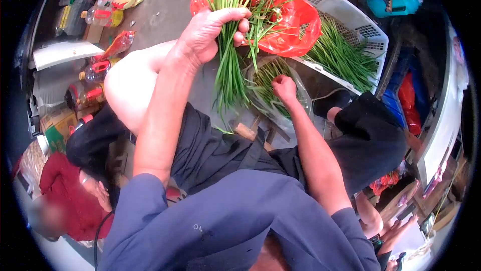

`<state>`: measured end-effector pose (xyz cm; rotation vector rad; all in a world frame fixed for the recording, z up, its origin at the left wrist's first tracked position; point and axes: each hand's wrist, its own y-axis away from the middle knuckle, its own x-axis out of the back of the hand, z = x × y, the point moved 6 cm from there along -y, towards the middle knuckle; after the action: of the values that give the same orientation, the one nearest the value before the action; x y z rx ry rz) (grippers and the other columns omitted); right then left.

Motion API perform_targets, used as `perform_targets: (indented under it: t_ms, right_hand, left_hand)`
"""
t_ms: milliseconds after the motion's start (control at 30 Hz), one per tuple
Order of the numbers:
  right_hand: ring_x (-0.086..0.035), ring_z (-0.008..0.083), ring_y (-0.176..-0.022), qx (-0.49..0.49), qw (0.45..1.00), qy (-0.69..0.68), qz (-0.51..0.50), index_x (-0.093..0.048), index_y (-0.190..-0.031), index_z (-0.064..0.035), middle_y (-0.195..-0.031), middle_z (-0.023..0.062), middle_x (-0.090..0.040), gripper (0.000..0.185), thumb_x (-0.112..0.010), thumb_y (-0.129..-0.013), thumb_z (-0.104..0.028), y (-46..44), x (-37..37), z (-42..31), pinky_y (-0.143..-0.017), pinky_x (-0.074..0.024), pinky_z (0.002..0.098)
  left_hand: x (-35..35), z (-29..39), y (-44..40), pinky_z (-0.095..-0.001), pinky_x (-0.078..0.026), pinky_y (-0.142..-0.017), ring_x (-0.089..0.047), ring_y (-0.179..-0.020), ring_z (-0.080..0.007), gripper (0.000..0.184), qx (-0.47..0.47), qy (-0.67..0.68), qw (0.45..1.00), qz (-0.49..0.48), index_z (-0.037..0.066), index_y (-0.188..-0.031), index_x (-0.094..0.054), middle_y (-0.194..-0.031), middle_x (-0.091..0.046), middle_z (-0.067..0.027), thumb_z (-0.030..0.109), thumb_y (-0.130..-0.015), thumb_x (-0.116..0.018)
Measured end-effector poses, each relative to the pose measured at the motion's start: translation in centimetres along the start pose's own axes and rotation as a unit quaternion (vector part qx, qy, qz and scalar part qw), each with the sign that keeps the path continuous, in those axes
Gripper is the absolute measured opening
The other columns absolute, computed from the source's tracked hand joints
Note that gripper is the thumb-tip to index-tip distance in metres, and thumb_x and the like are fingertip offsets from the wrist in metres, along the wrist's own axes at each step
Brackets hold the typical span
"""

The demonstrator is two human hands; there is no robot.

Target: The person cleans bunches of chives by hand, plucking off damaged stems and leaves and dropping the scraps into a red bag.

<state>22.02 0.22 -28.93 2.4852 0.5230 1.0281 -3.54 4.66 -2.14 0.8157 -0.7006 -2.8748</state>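
My left hand (205, 33) is closed around a bunch of garlic chives (231, 73), held with the pale cut ends up and the green leaves hanging down. Below and to the right, my right hand (284, 89) is at a clear plastic bag (303, 101) with more chives (268, 76) in it. Its fingers are curled together against those stems; what they grip is hidden. Behind the bunch, a red plastic bag (300, 28) lies spread open with loose chive scraps (265, 18) on it.
A white perforated crate (343, 8) with long chives (340, 53) stands at the right. Bottles (102, 15) and a box (56, 125) are along the left. A teal container (401, 1) is at the upper right. Other people sit at lower left and lower right.
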Motion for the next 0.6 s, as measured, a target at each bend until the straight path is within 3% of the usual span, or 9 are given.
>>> perform_targets:
  t_ms: [133,167,333,367,400,467,600]
  right_hand:
    - [-0.067,0.0262,-0.067,0.029,0.997,0.070,-0.007,-0.070,-0.087,-0.0066,-0.075,0.0138,-0.068,0.021,-0.063,-0.073,-0.020,-0.1,-1.2,-1.1,-0.067,-0.0518,0.0377]
    - [-0.064,0.0370,-0.083,0.016,0.998,0.060,-0.012,-0.069,-0.089,-0.0082,-0.086,0.0196,-0.066,0.022,-0.062,-0.074,-0.022,0.0,-1.5,-1.4,-0.076,-0.0505,0.0469]
    - [-0.064,0.0376,-0.081,0.064,0.994,0.092,0.015,-0.068,-0.089,-0.0090,-0.084,0.0196,-0.066,0.021,-0.063,-0.074,-0.023,-0.3,-3.0,-2.3,-0.074,-0.0505,0.0481]
    - [-0.063,0.0379,-0.081,0.080,0.990,0.109,0.029,-0.068,-0.088,-0.0089,-0.084,0.0197,-0.065,0.020,-0.063,-0.075,-0.024,-0.3,-3.2,-2.3,-0.072,-0.0506,0.0485]
    - [-0.063,0.0379,-0.081,0.080,0.991,0.107,0.025,-0.068,-0.088,-0.0089,-0.084,0.0197,-0.065,0.020,-0.063,-0.075,-0.024,-0.4,-3.4,-2.4,-0.072,-0.0506,0.0485]
    - [-0.064,0.0357,-0.078,0.066,0.988,0.135,-0.016,-0.070,-0.085,-0.0074,-0.082,0.0172,-0.067,0.020,-0.062,-0.072,-0.021,-0.7,-3.9,-2.1,-0.071,-0.0511,0.0437]
    - [-0.064,0.0366,-0.077,0.068,0.987,0.144,-0.014,-0.070,-0.081,-0.0070,-0.081,0.0176,-0.066,0.019,-0.062,-0.072,-0.022,-0.6,-3.6,-2.4,-0.069,-0.0511,0.0442]
  left_hand:
    - [-0.4,0.3,0.2,-0.0227,-0.046,-0.053,-0.056,-0.055,-0.0105,0.011,-0.011,-0.037,0.999,-0.005,0.004,-0.090,-0.063,-0.070,-0.061,-0.0030,0.014,-0.085,-0.066]
    - [-0.5,0.2,0.1,-0.0219,-0.045,-0.051,-0.056,-0.055,-0.0100,0.010,-0.001,-0.033,0.999,0.004,0.004,-0.086,-0.062,-0.069,-0.061,-0.0028,0.013,-0.085,-0.066]
    - [-0.2,-0.1,-0.3,-0.0226,-0.045,-0.048,-0.056,-0.053,-0.0102,0.010,0.013,-0.030,0.999,0.024,0.004,-0.084,-0.062,-0.068,-0.061,-0.0034,0.013,-0.086,-0.065]
    - [-0.1,-0.2,-0.3,-0.0218,-0.045,-0.050,-0.056,-0.055,-0.0100,0.012,0.017,-0.031,0.999,0.021,0.002,-0.090,-0.062,-0.070,-0.061,-0.0041,0.013,-0.086,-0.066]
    - [0.0,-0.3,-0.4,-0.0209,-0.045,-0.051,-0.055,-0.058,-0.0098,0.017,0.022,-0.031,0.999,0.017,0.000,-0.095,-0.062,-0.072,-0.061,-0.0048,0.013,-0.086,-0.067]
    - [0.0,-0.4,-0.4,-0.0211,-0.045,-0.051,-0.055,-0.056,-0.0098,0.017,0.023,-0.032,0.999,0.022,0.000,-0.095,-0.062,-0.072,-0.061,-0.0045,0.013,-0.085,-0.067]
    - [0.0,-0.5,-0.5,-0.0212,-0.045,-0.049,-0.055,-0.055,-0.0097,0.016,0.017,-0.043,0.999,0.024,0.001,-0.094,-0.062,-0.071,-0.060,-0.0041,0.014,-0.085,-0.067]
